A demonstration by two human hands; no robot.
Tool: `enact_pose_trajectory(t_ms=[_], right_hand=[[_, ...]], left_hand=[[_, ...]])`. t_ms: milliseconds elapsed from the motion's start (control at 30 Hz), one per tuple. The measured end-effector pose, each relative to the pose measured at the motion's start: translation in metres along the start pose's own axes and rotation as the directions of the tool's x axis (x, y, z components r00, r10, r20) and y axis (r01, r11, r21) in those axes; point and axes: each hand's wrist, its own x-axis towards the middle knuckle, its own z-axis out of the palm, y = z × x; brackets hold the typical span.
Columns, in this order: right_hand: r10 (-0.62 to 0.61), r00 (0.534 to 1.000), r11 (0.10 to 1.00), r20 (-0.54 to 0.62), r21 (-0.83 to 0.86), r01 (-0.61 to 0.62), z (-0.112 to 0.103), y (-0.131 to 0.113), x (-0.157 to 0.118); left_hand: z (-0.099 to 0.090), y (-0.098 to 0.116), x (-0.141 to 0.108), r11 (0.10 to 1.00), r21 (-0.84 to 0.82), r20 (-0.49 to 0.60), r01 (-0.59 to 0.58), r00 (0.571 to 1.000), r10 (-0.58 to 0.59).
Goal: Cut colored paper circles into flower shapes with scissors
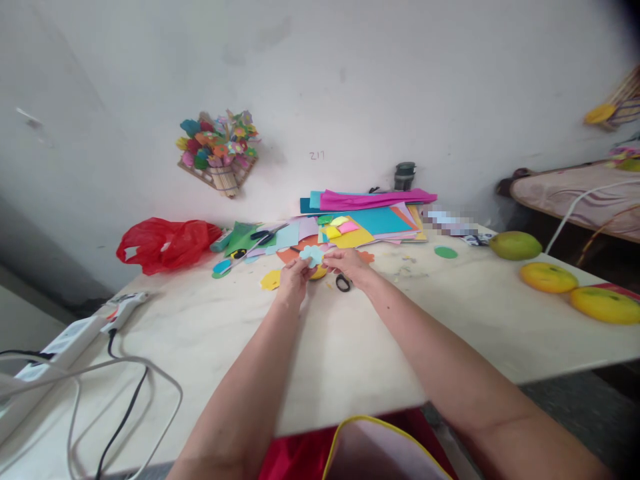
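Observation:
A light blue flower-shaped paper cutout (pixel 313 255) is held up over the middle of the table. My left hand (pixel 295 277) grips its lower left side between thumb and fingers. On its right edge, my right hand (pixel 347 263) closes with a pinch. Just below the right hand lies a black scissor handle (pixel 343 283). A yellow cutout (pixel 271 280) rests left of my left hand, and an orange cutout (pixel 367 257) shows behind my right hand.
Coloured sheets (pixel 380 223) are piled at the back, with scissors (pixel 264 235) to their left. A red plastic bag (pixel 170 245) lies back left. Mangoes (pixel 549 277) sit on the right. A power strip (pixel 70 340) and cables occupy the left side.

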Motion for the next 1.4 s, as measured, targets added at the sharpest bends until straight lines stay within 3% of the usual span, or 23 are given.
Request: enact_pose_trajectory(t_ms=[267,533,700,933,1400], right_hand=[[-0.052,0.999,0.998,0.005,0.046,0.052,-0.0013,0.0033,0.0016],[0.049,0.998,0.99,-0.04,0.136,-0.043,0.0029,-0.0005,-0.0005],[0.041,0.999,0.99,-0.03,0.137,-0.036,0.0038,0.0007,-0.001],[0.016,1.0,0.997,0.001,0.075,-0.016,0.0033,0.0011,-0.0017],[0.003,1.0,0.998,0.011,0.057,-0.003,0.0046,-0.0014,-0.004]], left_hand=[[0.0004,-0.0014,0.0004,1.0,0.008,-0.003,-0.002,1.0,0.002],[0.0013,-0.0023,0.0015,0.997,0.067,-0.01,-0.044,0.999,0.045],[-0.0001,-0.0016,0.0025,0.996,0.076,-0.006,-0.041,0.999,0.042],[-0.0019,0.0003,0.0011,0.998,0.043,0.024,0.043,0.999,-0.044],[0.0027,0.0046,0.0008,0.964,-0.047,-0.052,0.262,0.963,-0.264]])
